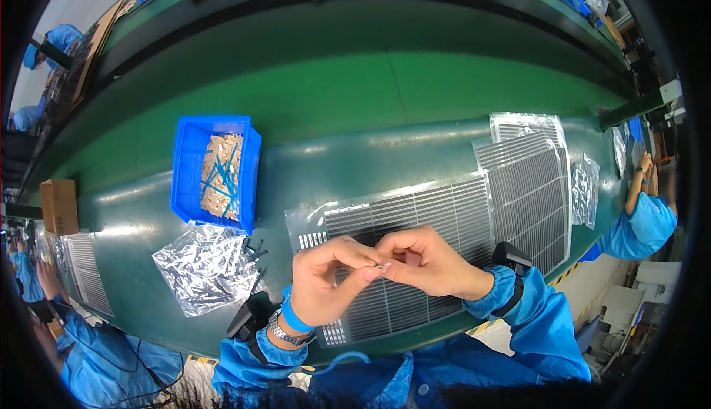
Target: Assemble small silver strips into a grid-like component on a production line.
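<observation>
My left hand [332,276] and my right hand [426,262] meet fingertip to fingertip near the table's front edge. Both are closed in a pinch around a small, whitish, shiny piece [384,266]; it is too small to name. Below them lies a clear plastic sheet with rows of dark strips [437,213], partly covered by my hands. To the left of my left hand, a clear plastic bag [201,272] holds many small black and silvery parts, and a few dark pieces [255,252] lie at its right edge.
Behind the bag stands a blue bin [178,175] holding tan pieces [219,201] and blue sticks [222,173]. More striped sheets [527,194] overlap at right, beside clear bags [585,190]. A cardboard box [59,207] sits far left. Co-workers in blue sit on both sides [641,225].
</observation>
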`<state>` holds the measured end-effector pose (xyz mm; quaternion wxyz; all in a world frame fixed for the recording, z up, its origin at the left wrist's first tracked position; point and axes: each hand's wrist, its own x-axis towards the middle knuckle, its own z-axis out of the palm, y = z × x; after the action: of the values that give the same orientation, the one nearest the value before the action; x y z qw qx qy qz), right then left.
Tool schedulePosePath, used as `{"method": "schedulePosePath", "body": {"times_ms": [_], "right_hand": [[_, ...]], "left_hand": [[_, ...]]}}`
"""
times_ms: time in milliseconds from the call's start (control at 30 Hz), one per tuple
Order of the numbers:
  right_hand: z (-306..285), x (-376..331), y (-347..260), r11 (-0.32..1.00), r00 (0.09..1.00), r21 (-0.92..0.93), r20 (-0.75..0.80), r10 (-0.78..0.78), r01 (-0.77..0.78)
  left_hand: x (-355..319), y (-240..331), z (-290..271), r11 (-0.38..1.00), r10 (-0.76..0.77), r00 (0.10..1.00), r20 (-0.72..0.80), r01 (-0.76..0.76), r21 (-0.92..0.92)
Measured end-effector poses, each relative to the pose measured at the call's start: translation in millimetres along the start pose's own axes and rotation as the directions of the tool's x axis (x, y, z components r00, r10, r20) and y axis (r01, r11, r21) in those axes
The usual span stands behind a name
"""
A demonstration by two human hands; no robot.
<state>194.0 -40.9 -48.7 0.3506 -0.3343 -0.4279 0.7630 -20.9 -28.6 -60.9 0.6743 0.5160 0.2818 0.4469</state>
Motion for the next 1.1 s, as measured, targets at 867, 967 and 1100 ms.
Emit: {"method": "schedulePosePath", "body": {"times_ms": [867,967,1100], "right_hand": [[-17.9,-5.6,-54.2,0.225,0.722,-0.862,0.208,-0.66,0.454],[-24.5,-18.1,-66.0,0.23,0.695,-0.871,0.16,-0.701,0.433],[-25.5,-15.4,-64.9,0.276,0.666,-0.862,0.091,-0.74,0.425]], "left_hand": [[-17.6,18.4,-8.0,0.964,-0.245,0.945,-0.215,0.261,0.048],[-29.6,66.8,-29.1,0.916,-0.066,0.938,-0.342,0.193,0.353],[0.9,116.7,-77.8,0.53,0.287,0.883,-0.372,0.177,0.829]]}}
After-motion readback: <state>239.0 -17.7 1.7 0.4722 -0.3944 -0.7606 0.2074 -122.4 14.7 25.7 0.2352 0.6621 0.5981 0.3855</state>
